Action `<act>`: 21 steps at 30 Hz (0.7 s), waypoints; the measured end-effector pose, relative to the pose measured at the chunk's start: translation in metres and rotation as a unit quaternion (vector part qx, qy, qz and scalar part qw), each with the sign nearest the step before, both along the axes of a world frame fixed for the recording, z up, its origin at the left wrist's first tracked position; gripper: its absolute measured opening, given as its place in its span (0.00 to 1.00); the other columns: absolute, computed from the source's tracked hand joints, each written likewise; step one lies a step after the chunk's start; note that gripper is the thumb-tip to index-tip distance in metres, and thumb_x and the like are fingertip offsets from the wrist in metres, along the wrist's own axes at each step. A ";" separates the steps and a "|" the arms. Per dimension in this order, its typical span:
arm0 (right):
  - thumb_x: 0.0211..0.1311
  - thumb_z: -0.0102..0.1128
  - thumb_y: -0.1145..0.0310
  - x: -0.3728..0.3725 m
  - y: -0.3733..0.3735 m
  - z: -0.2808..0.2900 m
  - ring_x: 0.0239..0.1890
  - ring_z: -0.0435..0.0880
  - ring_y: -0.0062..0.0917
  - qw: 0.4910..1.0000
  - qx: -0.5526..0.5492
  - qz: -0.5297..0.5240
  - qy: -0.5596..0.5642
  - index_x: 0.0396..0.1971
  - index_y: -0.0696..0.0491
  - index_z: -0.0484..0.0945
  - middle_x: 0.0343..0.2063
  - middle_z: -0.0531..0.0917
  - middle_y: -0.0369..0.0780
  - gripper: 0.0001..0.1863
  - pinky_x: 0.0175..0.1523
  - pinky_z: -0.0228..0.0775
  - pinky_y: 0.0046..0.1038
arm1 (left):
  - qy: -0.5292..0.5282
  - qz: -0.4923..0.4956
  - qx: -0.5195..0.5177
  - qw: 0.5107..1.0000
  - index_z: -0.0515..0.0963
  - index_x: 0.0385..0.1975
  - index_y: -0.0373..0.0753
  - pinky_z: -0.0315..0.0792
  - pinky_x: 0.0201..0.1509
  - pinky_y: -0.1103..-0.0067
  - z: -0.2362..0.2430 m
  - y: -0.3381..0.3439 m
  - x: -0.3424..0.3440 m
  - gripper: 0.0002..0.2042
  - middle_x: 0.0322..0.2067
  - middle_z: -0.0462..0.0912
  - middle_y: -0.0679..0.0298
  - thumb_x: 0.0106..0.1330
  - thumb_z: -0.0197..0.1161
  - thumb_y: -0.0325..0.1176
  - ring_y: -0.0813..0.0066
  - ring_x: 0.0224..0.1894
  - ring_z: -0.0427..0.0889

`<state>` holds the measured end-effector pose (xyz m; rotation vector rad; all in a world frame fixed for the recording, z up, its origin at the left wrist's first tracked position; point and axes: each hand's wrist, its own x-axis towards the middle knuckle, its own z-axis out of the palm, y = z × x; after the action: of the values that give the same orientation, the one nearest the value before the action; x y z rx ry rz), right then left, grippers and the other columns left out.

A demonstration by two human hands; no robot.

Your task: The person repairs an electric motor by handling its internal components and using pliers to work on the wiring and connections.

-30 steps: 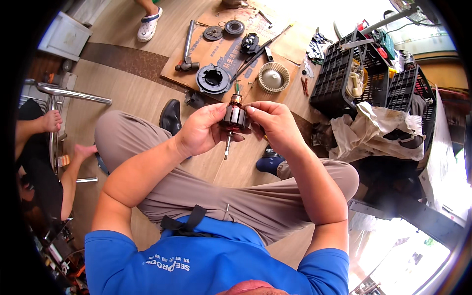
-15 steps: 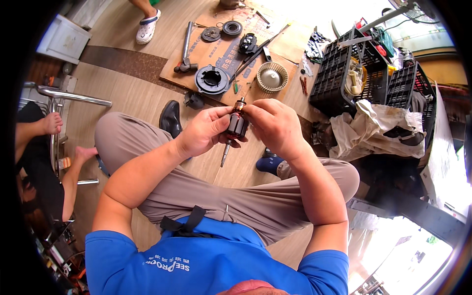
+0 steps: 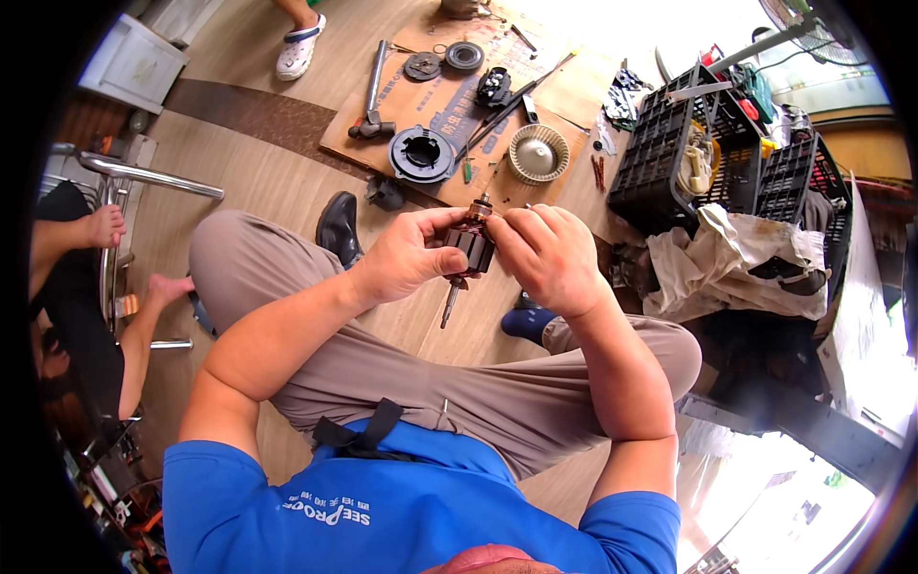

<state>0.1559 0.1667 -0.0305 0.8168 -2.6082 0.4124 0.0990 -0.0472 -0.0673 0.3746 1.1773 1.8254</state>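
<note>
A motor armature (image 3: 471, 251) with dark core, copper-coloured commutator and steel shaft is held over the floor between my knees. It tilts slightly, the long shaft end pointing toward me. My left hand (image 3: 404, 256) is closed around the core, thumb on the near side. At the commutator end, the fingers of my right hand (image 3: 547, 251) are bent and pressed together against the armature's right side. Whatever lies between these fingertips, if anything, is hidden.
Beyond my hands, a cardboard sheet (image 3: 413, 107) carries a hammer (image 3: 375, 88), a round motor housing (image 3: 422, 155), a blower wheel (image 3: 538, 154) and a black part (image 3: 493, 88). Black crates (image 3: 650, 158) and a pale cloth (image 3: 712, 258) are on the right. Another person's foot (image 3: 300, 48) stands far left.
The armature and both hands have shifted slightly right in the picture. My left thumb now lies further over the core, and my right fingers are bent more closely at the commutator end.
</note>
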 end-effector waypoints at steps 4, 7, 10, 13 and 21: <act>0.41 0.63 0.67 0.001 -0.002 -0.003 0.30 0.77 0.30 1.000 -0.003 0.001 0.029 0.43 0.56 0.77 0.32 0.77 0.38 0.23 0.33 0.71 0.30 | -0.001 -0.001 -0.006 1.000 0.65 0.60 0.31 0.80 0.38 0.79 0.005 -0.002 -0.001 0.40 0.43 0.80 0.61 0.53 0.71 0.52 0.73 0.39 0.84; 0.39 0.64 0.68 -0.002 -0.002 -0.002 0.29 0.78 0.30 0.999 -0.021 0.005 0.026 0.41 0.57 0.77 0.31 0.77 0.38 0.23 0.33 0.72 0.30 | -0.025 -0.012 -0.015 0.999 0.66 0.58 0.32 0.80 0.37 0.79 0.005 -0.003 -0.004 0.40 0.41 0.80 0.61 0.52 0.71 0.54 0.73 0.37 0.84; 0.39 0.66 0.71 -0.004 -0.001 -0.005 0.28 0.78 0.30 0.999 -0.037 0.012 -0.013 0.39 0.56 0.78 0.30 0.78 0.38 0.21 0.32 0.72 0.30 | -0.053 -0.022 -0.016 0.998 0.68 0.57 0.33 0.79 0.36 0.78 0.002 -0.005 -0.004 0.40 0.39 0.80 0.62 0.51 0.71 0.55 0.74 0.36 0.84; 0.41 0.66 0.73 -0.006 -0.001 -0.008 0.28 0.78 0.30 0.997 -0.067 0.011 -0.032 0.37 0.56 0.78 0.30 0.78 0.37 0.18 0.31 0.72 0.29 | -0.065 -0.026 -0.023 0.997 0.69 0.56 0.33 0.79 0.35 0.79 -0.002 -0.006 -0.005 0.39 0.38 0.80 0.63 0.50 0.71 0.57 0.75 0.35 0.84; 0.46 0.62 0.72 -0.004 -0.003 -0.011 0.28 0.77 0.28 0.999 -0.051 0.002 -0.016 0.36 0.55 0.77 0.28 0.76 0.36 0.14 0.31 0.71 0.29 | -0.023 -0.026 -0.063 0.997 0.69 0.56 0.33 0.77 0.34 0.83 0.005 -0.005 -0.007 0.40 0.37 0.81 0.65 0.49 0.72 0.56 0.78 0.34 0.84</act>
<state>0.1521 0.1635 -0.0418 0.7872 -2.5923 0.5587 0.0916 -0.0520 -0.0618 0.2873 1.2334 1.6972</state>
